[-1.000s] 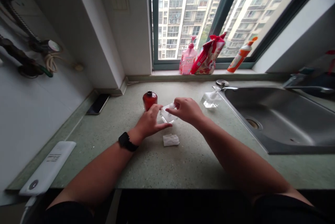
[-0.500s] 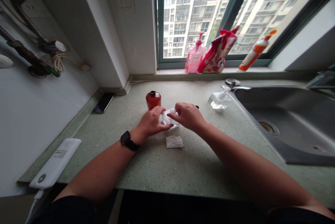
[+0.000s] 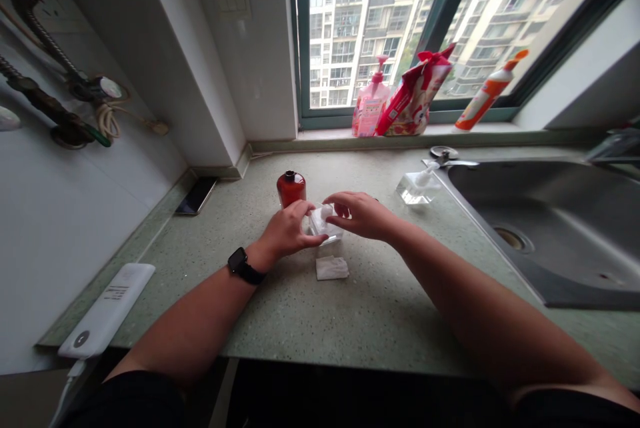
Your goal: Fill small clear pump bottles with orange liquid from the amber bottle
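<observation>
A clear square bottle (image 3: 334, 231) with a white top stands on the speckled green counter (image 3: 300, 321). My left hand (image 3: 287, 231) grips its left side between thumb and fingers. On its right, my right hand (image 3: 361, 215) is at the white top (image 3: 327, 212), thumb and fingers curved around it with a gap between them; whether they touch it is hard to tell. Just behind my left hand stands a reddish-brown bottle (image 3: 291, 189) with an open neck. A folded white tissue (image 3: 332, 269) lies in front of the clear bottle.
Another clear bottle with a pump (image 3: 416, 189) stands beside the steel sink (image 3: 550, 228). A phone (image 3: 197, 196) and a white power bank (image 3: 107, 310) lie at the left. On the sill are a pink pump bottle (image 3: 370, 108), a red bag (image 3: 415, 98) and an orange-white bottle (image 3: 487, 96).
My right hand's fingers have shifted slightly left over the white top, which is now more upright and in clearer view. My left hand stays on the clear bottle. The whole view has shifted slightly.
</observation>
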`<state>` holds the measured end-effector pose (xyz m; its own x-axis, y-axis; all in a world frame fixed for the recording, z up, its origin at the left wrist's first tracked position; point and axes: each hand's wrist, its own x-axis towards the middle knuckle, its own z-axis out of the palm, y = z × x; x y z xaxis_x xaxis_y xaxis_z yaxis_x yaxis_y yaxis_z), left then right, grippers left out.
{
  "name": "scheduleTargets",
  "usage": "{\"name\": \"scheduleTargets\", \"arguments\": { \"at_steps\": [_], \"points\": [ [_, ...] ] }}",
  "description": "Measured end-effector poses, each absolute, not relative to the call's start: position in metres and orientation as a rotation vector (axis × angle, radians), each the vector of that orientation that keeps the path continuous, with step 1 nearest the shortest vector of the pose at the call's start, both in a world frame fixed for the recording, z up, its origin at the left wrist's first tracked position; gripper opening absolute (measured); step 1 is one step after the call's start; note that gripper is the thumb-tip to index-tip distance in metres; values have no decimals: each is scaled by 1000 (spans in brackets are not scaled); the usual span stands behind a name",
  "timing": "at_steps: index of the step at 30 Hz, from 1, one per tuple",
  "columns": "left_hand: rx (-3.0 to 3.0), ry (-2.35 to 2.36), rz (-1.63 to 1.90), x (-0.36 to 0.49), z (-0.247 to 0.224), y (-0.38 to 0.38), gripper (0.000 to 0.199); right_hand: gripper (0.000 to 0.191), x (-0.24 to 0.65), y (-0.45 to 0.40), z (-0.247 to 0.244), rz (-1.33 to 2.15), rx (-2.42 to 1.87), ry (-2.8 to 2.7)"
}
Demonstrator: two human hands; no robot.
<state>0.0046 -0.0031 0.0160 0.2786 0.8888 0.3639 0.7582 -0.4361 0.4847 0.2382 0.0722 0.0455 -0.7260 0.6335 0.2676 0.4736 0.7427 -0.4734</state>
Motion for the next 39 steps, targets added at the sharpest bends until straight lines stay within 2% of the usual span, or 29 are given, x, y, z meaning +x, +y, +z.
{"name": "scheduleTargets", "arguments": {
  "at_steps": [3, 15, 20, 25, 39],
  "points": [
    [2328, 1528, 890, 5, 16, -3, 53, 34, 248, 80, 49, 632, -905, -2491],
    [2329, 1512, 865, 5, 15, -4, 57, 33, 233, 77, 26, 792, -701, -2287],
    [2327, 1523, 863, 4, 14, -4, 57, 46, 248, 92, 29, 899, -785, -2235],
    [2315, 1520, 861, 4, 15, -4, 56, 36, 244, 89, 22, 981, -749, -2230],
    [2339, 1515, 857, 3, 12, -3, 57, 36, 244, 85, 11, 1181, -744, -2087]
  ]
}}
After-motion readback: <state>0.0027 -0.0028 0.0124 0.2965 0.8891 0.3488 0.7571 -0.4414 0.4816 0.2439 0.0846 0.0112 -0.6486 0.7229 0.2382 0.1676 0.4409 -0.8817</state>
